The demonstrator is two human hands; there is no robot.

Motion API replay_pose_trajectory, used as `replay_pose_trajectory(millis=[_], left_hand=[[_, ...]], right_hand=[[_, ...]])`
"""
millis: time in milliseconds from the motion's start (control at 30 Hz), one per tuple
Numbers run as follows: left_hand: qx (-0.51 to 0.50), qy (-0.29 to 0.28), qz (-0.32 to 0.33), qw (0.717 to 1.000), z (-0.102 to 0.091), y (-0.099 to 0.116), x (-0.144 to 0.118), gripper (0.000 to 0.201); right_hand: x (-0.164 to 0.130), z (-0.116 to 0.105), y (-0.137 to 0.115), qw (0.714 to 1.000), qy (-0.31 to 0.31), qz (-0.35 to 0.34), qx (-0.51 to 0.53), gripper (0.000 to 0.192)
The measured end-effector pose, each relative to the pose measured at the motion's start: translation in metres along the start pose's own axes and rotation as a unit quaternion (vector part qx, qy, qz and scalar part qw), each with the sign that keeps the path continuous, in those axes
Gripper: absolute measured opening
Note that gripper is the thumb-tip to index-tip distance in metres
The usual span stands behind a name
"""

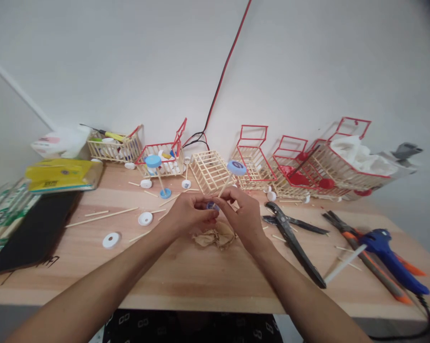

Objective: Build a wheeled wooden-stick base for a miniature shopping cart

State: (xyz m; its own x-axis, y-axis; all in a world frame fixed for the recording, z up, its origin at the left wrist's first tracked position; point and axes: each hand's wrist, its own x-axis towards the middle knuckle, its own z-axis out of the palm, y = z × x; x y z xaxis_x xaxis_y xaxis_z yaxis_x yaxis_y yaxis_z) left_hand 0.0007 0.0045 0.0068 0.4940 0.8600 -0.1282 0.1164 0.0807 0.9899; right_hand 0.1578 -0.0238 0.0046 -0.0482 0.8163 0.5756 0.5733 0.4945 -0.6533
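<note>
Over the middle of the table, my left hand (188, 212) pinches a small blue bottle cap (210, 206) at the lower end of a thin wooden stick (225, 185). The fingers of my right hand (244, 214) close round that stick just above the cap. Another blue bottle cap (236, 167) with a dark mark sits on the stick's upper end, so it leans up and to the right. Crumpled brown paper (217, 236) lies below my hands. A similar stick with blue caps (153, 162) stands upright to the left. Behind my hands rests a bare stick basket (209, 171).
Several small stick carts with red handles (252, 152) line the wall. White caps (111, 240) and loose sticks (104, 216) lie left. On the right are black-handled cutters (290, 238), orange-grey pliers (372, 267) and a blue glue gun (390, 257). A dark board (36, 228) lies far left.
</note>
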Motion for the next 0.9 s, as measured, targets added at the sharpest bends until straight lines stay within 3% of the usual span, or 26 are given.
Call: replay_pose_trajectory(millis=[333, 500, 733, 900], left_hand=[[-0.017, -0.067, 0.022, 0.997, -0.008, -0.014, 0.008, 0.037], [0.033, -0.001, 0.048, 0.998, -0.012, -0.007, 0.007, 0.049], [0.104, -0.008, 0.104, 0.989, -0.009, -0.007, 0.007, 0.039], [0.071, -0.009, 0.098, 0.993, -0.008, -0.009, 0.007, 0.037]], right_hand=[[0.002, -0.002, 0.000, 1.000, -0.020, 0.012, 0.007, 0.014], [0.005, -0.007, 0.001, 0.998, 0.011, 0.051, 0.030, 0.021], [0.004, -0.006, 0.000, 0.997, -0.003, 0.054, 0.048, 0.015], [0.004, -0.006, -0.001, 0.998, -0.004, 0.054, 0.043, 0.017]])
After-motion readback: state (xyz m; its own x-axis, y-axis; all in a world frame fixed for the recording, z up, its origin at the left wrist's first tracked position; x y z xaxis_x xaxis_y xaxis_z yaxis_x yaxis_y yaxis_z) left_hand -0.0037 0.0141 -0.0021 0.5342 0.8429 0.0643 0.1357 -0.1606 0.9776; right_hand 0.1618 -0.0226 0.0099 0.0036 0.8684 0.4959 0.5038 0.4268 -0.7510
